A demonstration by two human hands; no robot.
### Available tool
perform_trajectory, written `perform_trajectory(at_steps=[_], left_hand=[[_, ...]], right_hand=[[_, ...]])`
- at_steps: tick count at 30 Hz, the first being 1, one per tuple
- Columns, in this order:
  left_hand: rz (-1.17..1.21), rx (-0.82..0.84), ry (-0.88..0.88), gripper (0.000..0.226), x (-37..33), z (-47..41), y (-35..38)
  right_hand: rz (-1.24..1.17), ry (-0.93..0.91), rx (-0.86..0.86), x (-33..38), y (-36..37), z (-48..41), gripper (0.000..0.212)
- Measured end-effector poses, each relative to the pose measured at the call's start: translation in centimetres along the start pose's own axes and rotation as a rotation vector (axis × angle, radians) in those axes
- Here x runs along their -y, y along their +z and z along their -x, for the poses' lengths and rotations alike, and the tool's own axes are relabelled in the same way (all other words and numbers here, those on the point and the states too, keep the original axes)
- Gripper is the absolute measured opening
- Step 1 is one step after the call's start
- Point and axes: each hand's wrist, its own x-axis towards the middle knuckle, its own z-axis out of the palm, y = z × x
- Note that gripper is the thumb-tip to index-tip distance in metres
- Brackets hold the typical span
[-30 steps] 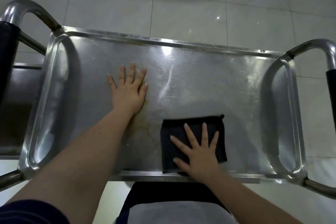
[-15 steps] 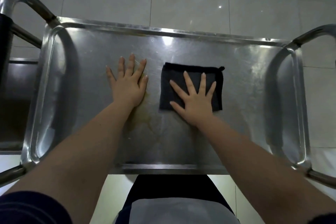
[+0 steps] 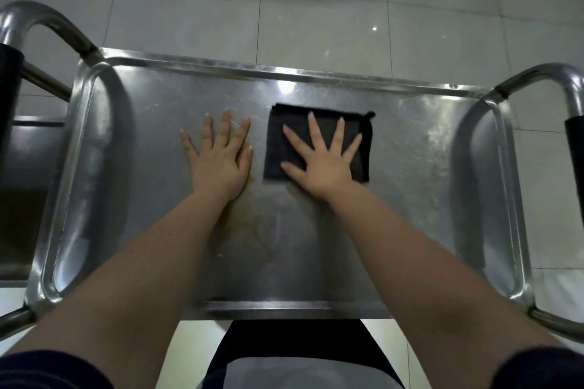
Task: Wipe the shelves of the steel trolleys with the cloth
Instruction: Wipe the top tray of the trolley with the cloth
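The top shelf of a steel trolley [image 3: 410, 199] fills the view below me, shiny with a raised rim. A folded black cloth [image 3: 278, 142] lies flat on it, right of the middle and toward the far side. My right hand [image 3: 322, 161] presses on the cloth with fingers straight and spread. My left hand [image 3: 218, 158] lies flat on the bare steel just left of the cloth, fingers straight. A yellowish stain [image 3: 252, 230] marks the shelf nearer to me, between my forearms.
Curved steel handle bars rise at the left end [image 3: 47, 22] and right end [image 3: 550, 79] of the trolley. A second trolley's shelf [image 3: 25, 167] sits close on the left. Pale floor tiles [image 3: 316, 22] lie beyond the far rim.
My right hand slid the cloth from the near edge of the shelf toward the far side, then held about there. My left hand stayed flat in place.
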Motion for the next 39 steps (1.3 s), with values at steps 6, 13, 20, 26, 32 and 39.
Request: perform_trajectory(at_steps=[6, 13, 20, 26, 32, 39], left_hand=[[-0.027, -0.002, -0.013, 0.054, 0.0, -0.4, 0.1], [0.020, 0.023, -0.004, 0.055, -0.2, -0.8, -0.1], [0.016, 0.027, 0.002, 0.055, -0.5, -1.4, -0.1], [0.005, 0.022, -0.006, 0.055, -0.3, -1.7, -0.4], [0.037, 0.021, 0.005, 0.055, -0.4, -1.8, -0.6], [0.042, 0.005, 0.014, 0.055, -0.3, -2.0, -0.4]], right_hand=[[-0.043, 0.105, 0.035, 2.5, -2.1, -4.9, 0.066], [-0.018, 0.233, -0.030, -7.6, -2.2, -3.6, 0.068], [-0.123, 0.542, -0.039, -12.8, -3.3, -4.1, 0.073], [0.020, 0.037, -0.094, 1.6, -0.8, -4.8, 0.070], [-0.006, 0.239, -0.118, -8.7, -1.1, -1.1, 0.071], [-0.077, 0.429, -0.077, -10.0, -0.3, 2.3, 0.075]])
